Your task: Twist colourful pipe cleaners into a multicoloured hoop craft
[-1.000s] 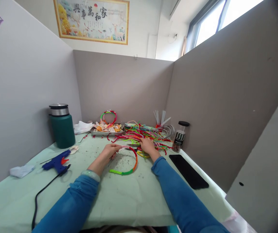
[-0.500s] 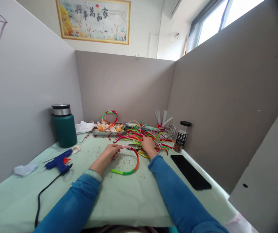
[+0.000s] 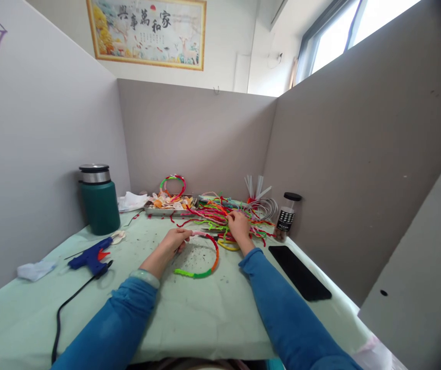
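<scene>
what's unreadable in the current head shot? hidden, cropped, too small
- Head view: pink end of the multicoloured arc, hidden in the left hand.
- Head view: whether the right hand holds any fuzzy strips; its own back hides the grip.
- Head view: where the black cord leads; lost at the bottom edge.
- Head view: fine print on the poster, too small.

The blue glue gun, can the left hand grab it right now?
Probably not while the left hand pinches the colourful loop by its pink part. Letting go, it likely could: nothing stands between it and the glue gun.
</scene>
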A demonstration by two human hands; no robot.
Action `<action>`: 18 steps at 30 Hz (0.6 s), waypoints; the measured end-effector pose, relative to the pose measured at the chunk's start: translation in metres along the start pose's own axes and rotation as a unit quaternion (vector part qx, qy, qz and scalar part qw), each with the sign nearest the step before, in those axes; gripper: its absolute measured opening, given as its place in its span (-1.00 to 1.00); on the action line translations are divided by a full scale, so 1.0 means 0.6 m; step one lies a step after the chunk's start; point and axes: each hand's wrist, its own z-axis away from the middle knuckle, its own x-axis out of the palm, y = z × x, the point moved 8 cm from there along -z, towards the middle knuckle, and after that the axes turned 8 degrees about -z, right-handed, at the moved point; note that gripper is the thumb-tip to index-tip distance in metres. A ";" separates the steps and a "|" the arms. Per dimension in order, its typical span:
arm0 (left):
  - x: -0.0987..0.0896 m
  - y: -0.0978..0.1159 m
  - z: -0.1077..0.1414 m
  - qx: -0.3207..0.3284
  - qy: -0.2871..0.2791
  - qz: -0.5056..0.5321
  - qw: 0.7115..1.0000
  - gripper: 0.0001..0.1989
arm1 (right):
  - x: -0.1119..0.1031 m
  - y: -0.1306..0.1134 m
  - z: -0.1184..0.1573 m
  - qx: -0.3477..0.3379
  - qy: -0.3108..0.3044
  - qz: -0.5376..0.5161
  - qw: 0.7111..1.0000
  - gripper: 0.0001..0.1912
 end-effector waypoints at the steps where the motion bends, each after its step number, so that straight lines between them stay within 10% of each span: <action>1: -0.001 0.001 0.002 -0.002 0.004 -0.002 1.000 -0.72 | -0.004 0.006 -0.001 0.013 0.002 -0.002 1.000 -0.73; 10: -0.003 0.001 0.003 -0.008 0.009 -0.016 1.000 -0.75 | -0.008 -0.029 -0.011 -0.040 -0.040 -0.036 0.998 -0.72; 14: -0.005 0.001 0.003 -0.008 0.018 -0.019 1.000 -0.73 | -0.145 -0.114 -0.019 -0.132 0.120 -0.121 0.976 -0.72; 18: -0.003 0.007 0.008 -0.008 0.014 0.002 1.000 -0.65 | -0.341 -0.188 0.053 -0.285 0.244 -0.264 0.888 -0.63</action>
